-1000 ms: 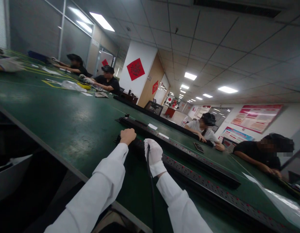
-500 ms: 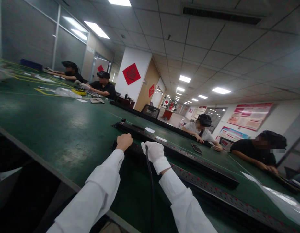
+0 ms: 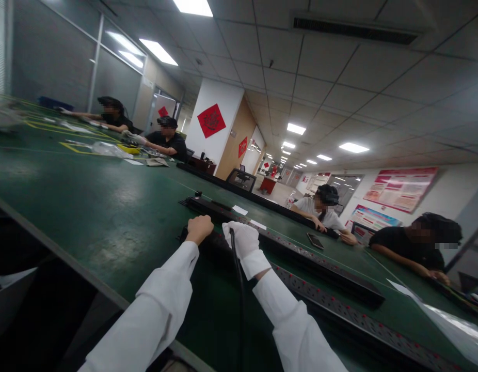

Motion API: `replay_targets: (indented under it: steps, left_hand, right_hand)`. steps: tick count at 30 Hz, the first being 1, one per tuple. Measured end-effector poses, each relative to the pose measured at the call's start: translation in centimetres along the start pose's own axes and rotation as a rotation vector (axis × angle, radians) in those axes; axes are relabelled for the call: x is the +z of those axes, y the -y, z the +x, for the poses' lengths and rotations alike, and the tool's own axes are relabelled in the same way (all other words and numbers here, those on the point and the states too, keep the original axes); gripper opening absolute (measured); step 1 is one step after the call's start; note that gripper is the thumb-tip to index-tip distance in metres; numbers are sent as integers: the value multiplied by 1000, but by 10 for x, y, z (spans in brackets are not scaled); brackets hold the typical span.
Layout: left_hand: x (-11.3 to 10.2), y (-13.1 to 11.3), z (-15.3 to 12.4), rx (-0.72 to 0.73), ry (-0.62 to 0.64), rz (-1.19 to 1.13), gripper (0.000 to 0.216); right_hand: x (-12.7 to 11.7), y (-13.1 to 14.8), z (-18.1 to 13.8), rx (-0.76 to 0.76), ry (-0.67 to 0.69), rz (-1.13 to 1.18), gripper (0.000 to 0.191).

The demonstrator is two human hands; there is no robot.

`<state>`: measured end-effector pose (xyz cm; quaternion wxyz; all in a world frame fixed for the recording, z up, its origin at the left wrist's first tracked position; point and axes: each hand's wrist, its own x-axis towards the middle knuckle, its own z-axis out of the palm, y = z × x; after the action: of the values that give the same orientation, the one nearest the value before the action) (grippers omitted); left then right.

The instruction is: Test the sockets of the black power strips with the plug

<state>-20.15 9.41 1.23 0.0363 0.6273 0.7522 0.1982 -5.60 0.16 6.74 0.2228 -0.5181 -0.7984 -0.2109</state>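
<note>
My bare left hand point(image 3: 199, 228) is closed in a fist on the near end of a long black power strip point(image 3: 339, 315) that runs off to the right across the green table point(image 3: 88, 196). My right hand point(image 3: 241, 238) wears a white glove and is wrapped round a black cable point(image 3: 239, 299) that hangs down between my white sleeves. Both hands sit close together at the strip's end. What the left fist grips underneath is hidden.
A second long black power strip point(image 3: 285, 248) lies just behind the first, a third point(image 3: 239, 190) farther back. A phone point(image 3: 315, 240) lies near seated people at the right. Other people work at the far left among bags and papers. Clear plastic point(image 3: 451, 323) lies at right.
My hands have stayed at the strip's end; the view has tilted and shifted a little, and the right hand sits slightly closer to the left.
</note>
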Motion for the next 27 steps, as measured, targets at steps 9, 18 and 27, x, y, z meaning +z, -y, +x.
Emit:
replay_targets:
  steps: [9,18,27]
  left_hand:
    - [-1,-1,-1,19,-4,1,33]
    - [0,0,0,30,17,1,31]
    - [-1,0,-4,56,5,-1,28]
  right_hand:
    - [21,1,34,90,227,49,34]
    - [25,8,36,33,284,-33,33]
    - [24,18,22,3,237,-125,49]
